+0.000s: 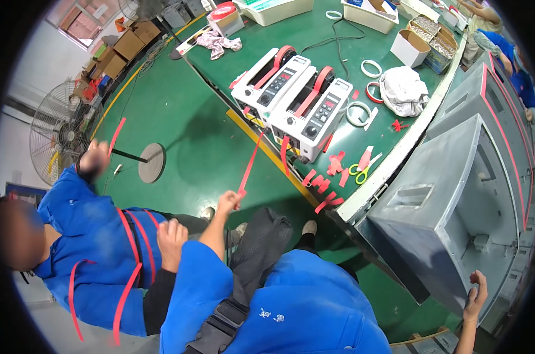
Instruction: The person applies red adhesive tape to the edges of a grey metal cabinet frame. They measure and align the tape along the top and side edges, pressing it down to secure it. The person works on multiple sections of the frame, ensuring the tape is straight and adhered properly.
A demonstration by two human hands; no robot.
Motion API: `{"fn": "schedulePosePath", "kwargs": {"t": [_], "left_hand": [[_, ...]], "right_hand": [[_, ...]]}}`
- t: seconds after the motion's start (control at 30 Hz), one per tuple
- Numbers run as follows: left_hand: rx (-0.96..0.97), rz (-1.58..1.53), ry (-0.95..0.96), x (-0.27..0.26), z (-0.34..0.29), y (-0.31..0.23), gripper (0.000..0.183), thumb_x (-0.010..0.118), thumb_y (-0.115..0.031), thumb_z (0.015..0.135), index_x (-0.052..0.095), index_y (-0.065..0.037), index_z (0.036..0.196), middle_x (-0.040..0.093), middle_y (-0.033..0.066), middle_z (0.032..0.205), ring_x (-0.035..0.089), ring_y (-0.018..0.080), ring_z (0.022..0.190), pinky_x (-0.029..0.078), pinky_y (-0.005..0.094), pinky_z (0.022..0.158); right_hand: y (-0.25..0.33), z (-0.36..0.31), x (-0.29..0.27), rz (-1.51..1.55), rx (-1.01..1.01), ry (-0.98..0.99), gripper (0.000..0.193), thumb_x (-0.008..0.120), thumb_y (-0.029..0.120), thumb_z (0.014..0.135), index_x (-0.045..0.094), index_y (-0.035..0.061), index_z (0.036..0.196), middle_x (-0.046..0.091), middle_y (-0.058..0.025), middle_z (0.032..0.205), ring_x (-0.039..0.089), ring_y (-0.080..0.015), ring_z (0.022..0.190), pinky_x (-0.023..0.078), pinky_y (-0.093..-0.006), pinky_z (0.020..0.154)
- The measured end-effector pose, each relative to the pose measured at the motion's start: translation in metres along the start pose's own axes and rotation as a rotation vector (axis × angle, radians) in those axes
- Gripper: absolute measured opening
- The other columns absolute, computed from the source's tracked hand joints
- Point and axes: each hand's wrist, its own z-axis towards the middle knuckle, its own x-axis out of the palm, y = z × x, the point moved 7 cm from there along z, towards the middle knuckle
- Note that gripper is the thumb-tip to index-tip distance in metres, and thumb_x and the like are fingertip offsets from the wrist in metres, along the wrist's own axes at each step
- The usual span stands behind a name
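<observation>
A red tape strip [252, 162] hangs from the front of the left tape dispenser [273, 88], its lower end pinched in my left hand [229, 202]. Beside that machine stands a second tape dispenser [320, 112], with another short red strip hanging from its outlet. My right hand [475, 294], fingers stretched and apart, is at the lower edge of a grey metal housing [432, 200]; I cannot tell if it presses on it. Cut red tape pieces [323, 183] lie at the table's corner by green-handled scissors [362, 168].
A co-worker [96, 236] in blue, red strips on the clothes, stands close on my left, one hand [172, 239] near my left arm. Behind is a pedestal fan [66, 127]. The green table [303, 35] bears tape rolls, a white bag [403, 91] and boxes. More housings line the right.
</observation>
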Motion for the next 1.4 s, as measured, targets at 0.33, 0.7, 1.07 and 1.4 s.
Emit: {"fn": "schedulePosePath", "kwargs": {"t": [0.33,0.7,1.07,1.4], "left_hand": [[-0.011,0.18,0.133,0.064,-0.136,0.071,0.021,0.059,-0.019,0.083,0.048,-0.004,0.075,0.054,0.003,0.057,0.049,0.0073,0.045,0.037,0.0207,0.04],[0.744,0.259,0.895,0.333,-0.444,-0.155,0.013,0.059,-0.013,0.082,0.052,-0.002,0.085,0.055,0.0065,0.068,0.051,0.0104,0.059,0.043,0.0258,0.056],[0.82,0.457,1.137,0.416,-0.525,-0.148,0.023,0.062,-0.011,0.08,0.057,0.0,0.1,0.063,0.0093,0.079,0.061,0.0117,0.066,0.048,0.0237,0.059],[0.846,0.799,1.093,0.407,-0.455,-0.203,0.018,0.07,-0.011,0.072,0.063,0.001,0.083,0.062,0.0097,0.066,0.061,0.0153,0.056,0.047,0.0255,0.052]], "right_hand": [[0.014,-0.013,-0.009,-0.099,-0.223,0.008,0.038,0.042,0.024,0.087,0.049,-0.005,0.111,0.053,-0.0169,0.1,0.052,-0.0267,0.093,0.039,-0.0341,0.083],[0.145,-0.126,0.095,0.51,-0.518,0.124,0.029,0.065,0.015,0.075,0.053,0.0033,0.099,0.054,-0.0101,0.089,0.056,-0.0241,0.075,0.047,-0.0319,0.066],[0.034,-0.211,0.018,0.592,-0.233,-0.039,0.01,0.06,0.001,0.076,0.057,-0.0006,0.085,0.056,-0.0106,0.081,0.057,-0.0237,0.071,0.046,-0.031,0.062],[-0.064,-0.241,-0.142,0.267,0.104,-0.579,0.01,0.057,-0.006,0.074,0.057,-0.0003,0.082,0.057,-0.0057,0.076,0.055,-0.013,0.073,0.043,-0.0241,0.067]]}}
